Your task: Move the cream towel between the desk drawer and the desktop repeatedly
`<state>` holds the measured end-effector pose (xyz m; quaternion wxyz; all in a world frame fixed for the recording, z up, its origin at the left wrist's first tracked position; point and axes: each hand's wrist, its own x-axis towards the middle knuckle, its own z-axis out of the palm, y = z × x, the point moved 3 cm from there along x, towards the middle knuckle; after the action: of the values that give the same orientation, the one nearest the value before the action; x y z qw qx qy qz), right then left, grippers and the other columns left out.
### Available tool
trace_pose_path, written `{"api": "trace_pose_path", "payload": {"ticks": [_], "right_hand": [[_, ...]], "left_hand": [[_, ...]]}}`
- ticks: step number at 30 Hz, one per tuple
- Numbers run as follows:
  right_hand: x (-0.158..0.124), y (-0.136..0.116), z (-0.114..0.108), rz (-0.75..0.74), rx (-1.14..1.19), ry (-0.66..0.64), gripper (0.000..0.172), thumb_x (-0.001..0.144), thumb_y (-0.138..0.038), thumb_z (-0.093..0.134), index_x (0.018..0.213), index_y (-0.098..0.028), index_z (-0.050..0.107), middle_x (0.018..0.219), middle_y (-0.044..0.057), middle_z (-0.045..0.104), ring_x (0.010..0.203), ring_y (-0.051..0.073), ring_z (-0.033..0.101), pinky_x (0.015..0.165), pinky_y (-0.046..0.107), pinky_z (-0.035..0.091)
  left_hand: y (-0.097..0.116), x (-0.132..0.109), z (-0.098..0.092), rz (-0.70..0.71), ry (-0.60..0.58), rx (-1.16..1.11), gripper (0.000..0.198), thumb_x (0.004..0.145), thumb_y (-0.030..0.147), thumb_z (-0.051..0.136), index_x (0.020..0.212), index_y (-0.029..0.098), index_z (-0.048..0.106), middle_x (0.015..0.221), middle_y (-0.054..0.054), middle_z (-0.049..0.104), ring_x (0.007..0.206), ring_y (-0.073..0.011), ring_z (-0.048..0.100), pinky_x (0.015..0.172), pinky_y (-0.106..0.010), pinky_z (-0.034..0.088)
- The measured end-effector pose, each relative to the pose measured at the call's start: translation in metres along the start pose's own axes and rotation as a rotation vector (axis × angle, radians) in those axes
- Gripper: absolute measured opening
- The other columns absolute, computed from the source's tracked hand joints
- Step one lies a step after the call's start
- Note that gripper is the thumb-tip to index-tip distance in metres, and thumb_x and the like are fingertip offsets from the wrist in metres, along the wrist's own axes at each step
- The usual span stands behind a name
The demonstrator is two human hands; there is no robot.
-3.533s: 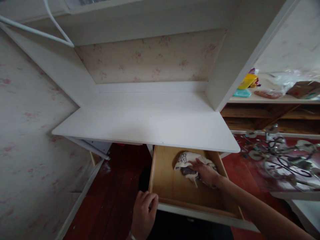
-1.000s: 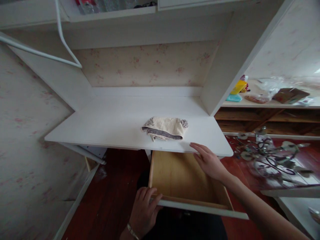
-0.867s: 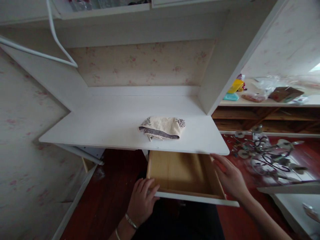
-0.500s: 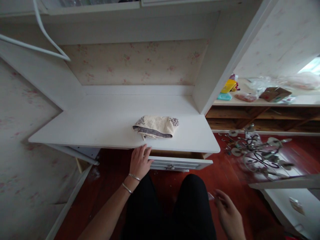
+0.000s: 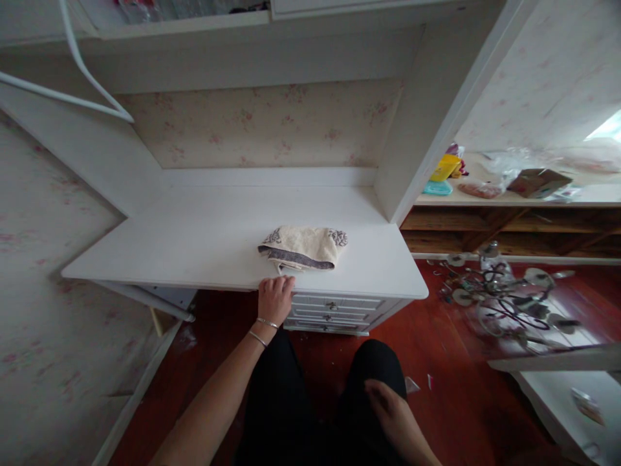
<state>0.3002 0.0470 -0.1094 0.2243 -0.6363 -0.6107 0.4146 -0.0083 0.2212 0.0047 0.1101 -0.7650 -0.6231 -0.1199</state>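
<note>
My left hand is at the front edge of a white desk, its fingers close together and hooked over the rim. Its thumb is hidden. Just beyond the fingertips lies a folded cream cloth with a dark grey border and dark patterned corners. Below the desktop, to the right of this hand, a white drawer unit has its drawers pushed in. My right hand, a little blurred, hangs over my right knee with loose fingers and nothing visible in it.
White cable hangs at upper left. A chandelier lies on the red floor at right. Beyond it, a low shelf unit bears a yellow container, bags and a cardboard box. White furniture stands at lower right.
The top drawer, pulled out before, is now shut. My left hand has moved slightly and its fingers have come together on the desk's edge. My right hand has swung left over the knee.
</note>
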Motion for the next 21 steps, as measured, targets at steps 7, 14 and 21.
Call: {"api": "trace_pose_path", "payload": {"ticks": [7,14,21], "right_hand": [[-0.005,0.047,0.037,0.323,-0.559,-0.239,0.06,0.081,-0.025,0.043,0.14,-0.026,0.049,0.156,0.01,0.025,0.143,0.038,0.016,0.091,0.076,0.036],[0.001,0.044,0.042,0.291,-0.64,-0.292,0.054,0.084,-0.03,0.04,0.137,-0.033,0.051,0.158,0.004,0.02,0.143,0.041,0.005,0.085,0.083,0.03],[0.043,0.042,-0.036,0.187,0.011,-0.189,0.042,0.078,-0.044,0.047,0.107,-0.022,0.068,0.11,0.009,0.07,0.109,0.028,0.063,0.096,0.042,0.049]], "left_hand": [[0.003,0.001,0.001,0.012,-0.029,0.076,0.034,0.09,0.022,0.047,0.122,0.024,0.058,0.106,-0.011,0.06,0.095,-0.0277,0.05,0.085,-0.046,0.034],[0.005,0.007,-0.005,-0.037,-0.063,0.038,0.036,0.086,0.022,0.055,0.122,0.023,0.058,0.103,-0.012,0.059,0.098,-0.0298,0.05,0.083,-0.046,0.037],[-0.029,0.026,-0.018,0.083,-0.165,-0.212,0.036,0.084,0.038,0.062,0.118,0.028,0.06,0.118,-0.005,0.058,0.106,-0.0229,0.054,0.091,-0.037,0.045]]}}
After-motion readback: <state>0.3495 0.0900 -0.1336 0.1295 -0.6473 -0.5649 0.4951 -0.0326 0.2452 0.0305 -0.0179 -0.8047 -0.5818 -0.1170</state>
